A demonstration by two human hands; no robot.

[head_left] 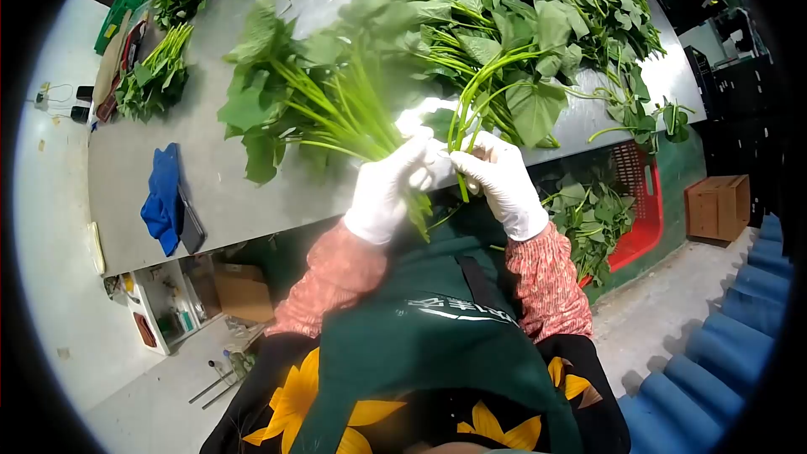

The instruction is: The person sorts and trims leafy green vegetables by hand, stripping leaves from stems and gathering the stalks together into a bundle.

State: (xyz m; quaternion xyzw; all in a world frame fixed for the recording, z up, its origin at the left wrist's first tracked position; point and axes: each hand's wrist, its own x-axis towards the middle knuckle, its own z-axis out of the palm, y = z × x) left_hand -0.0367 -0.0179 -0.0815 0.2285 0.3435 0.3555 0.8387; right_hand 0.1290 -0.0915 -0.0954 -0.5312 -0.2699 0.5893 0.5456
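Note:
My left hand [389, 181], in a white glove, is closed around a bunch of leafy green stems [336, 113]. The leaves fan out up and to the left over the metal table and are partly blurred. My right hand [500, 181], gloved as well, pinches a few loose stems [464, 122] with leaves, close beside the bunch. Both hands are near each other at the table's front edge, above my green apron. Just beyond them lies a large heap of leafy greens [538, 25].
On the metal table [227, 193] lie a blue cloth [161, 200], a dark flat object [192, 223] and a smaller bundle of greens [155, 76]. A red crate [647, 231] with greens stands below at right. Cardboard boxes [719, 208] and a blue strip curtain [714, 361] are further right.

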